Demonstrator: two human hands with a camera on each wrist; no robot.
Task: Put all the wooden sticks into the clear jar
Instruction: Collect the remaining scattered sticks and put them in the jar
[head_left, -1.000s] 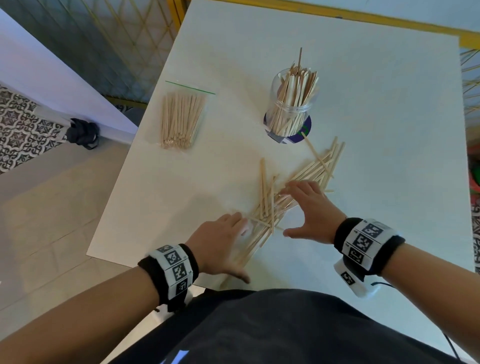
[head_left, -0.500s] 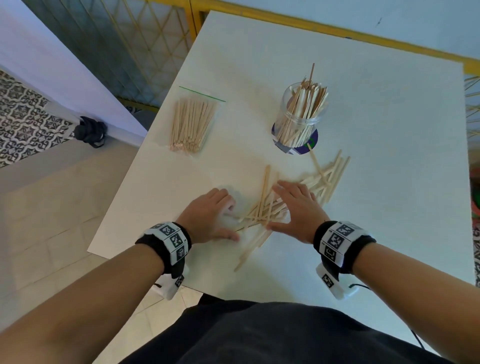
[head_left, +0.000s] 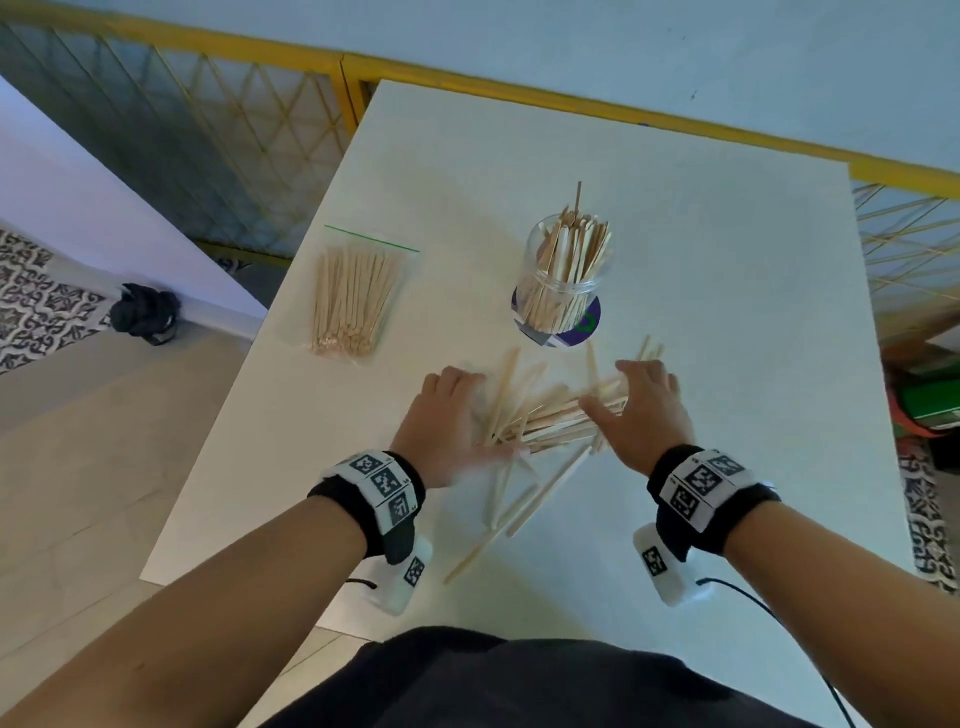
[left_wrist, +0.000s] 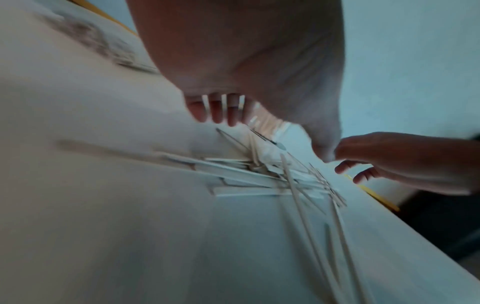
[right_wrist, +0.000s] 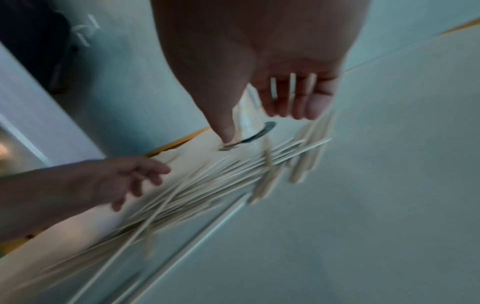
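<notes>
A clear jar (head_left: 566, 275) stands upright past the middle of the white table (head_left: 727, 364), packed with wooden sticks. Just in front of it lies a loose pile of wooden sticks (head_left: 545, 415) (left_wrist: 259, 179) (right_wrist: 207, 185). My left hand (head_left: 452, 400) (left_wrist: 226, 115) is at the pile's left end, fingers straight and pointing down at the table, holding nothing. My right hand (head_left: 636, 400) (right_wrist: 285, 102) is spread over the pile's right end, its thumb touching the table. A few sticks (head_left: 519, 504) trail toward the near edge.
A clear zip bag of sticks (head_left: 353, 301) lies flat at the table's left side. The jar sits on a purple disc (head_left: 589, 325). The table's left edge drops to a tiled floor with a black object (head_left: 145, 312). A yellow railing (head_left: 467, 83) runs behind.
Both hands have moved away from my body toward the jar, sweeping the scattered sticks into a tighter pile between them. The left hand went from the near edge to the pile's left end.
</notes>
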